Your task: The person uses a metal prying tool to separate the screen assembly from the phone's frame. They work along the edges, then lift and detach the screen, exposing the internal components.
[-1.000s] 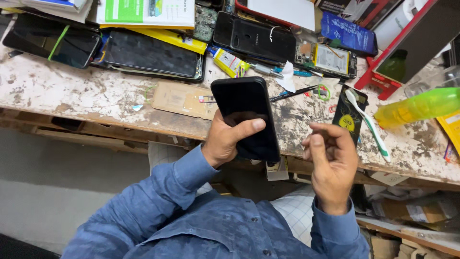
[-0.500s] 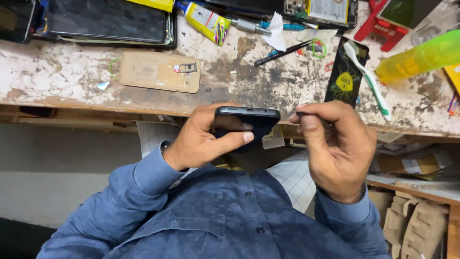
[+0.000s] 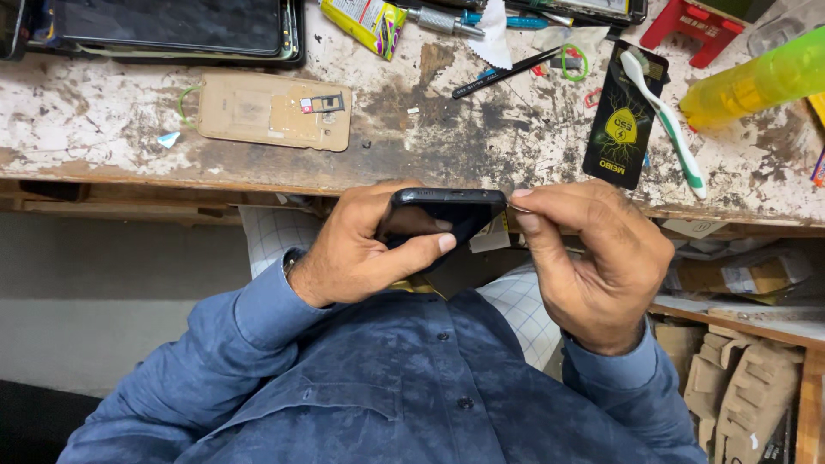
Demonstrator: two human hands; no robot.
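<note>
Left hand: our left hand (image 3: 365,249) grips a black smartphone (image 3: 447,215) from beneath, fingers wrapped around its back and the thumb laid across its face; the phone is tilted so that we see mostly its top edge.
Right hand: our right hand (image 3: 593,258) has thumb and forefinger pressed together right at the phone's right corner, seemingly pinching something very thin; it is too small for us to make out.
Phone's place: held in the air in front of our chest, just short of the surface's (image 3: 112,146) near edge, resting on nothing.
On the surface: a tan phone back cover (image 3: 275,110) with a small SIM tray (image 3: 322,104) lying on it, a black pen (image 3: 507,73), a black antistatic pouch (image 3: 620,116) with a white and green toothbrush (image 3: 666,120) across it, a yellow-green bottle (image 3: 756,82) on its side, and a dark tablet (image 3: 168,27) at the far edge.
Risk, the grip: we judge the phone could slip, since only one hand supports it over open space and the other pushes at its corner.
Risk, the pinch: whatever the fingertips hold looks tiny; if it dropped it could fall past the surface's edge into the clutter below.
Risk, the tray: the SIM tray lies loose and could be knocked off by a sleeve.
</note>
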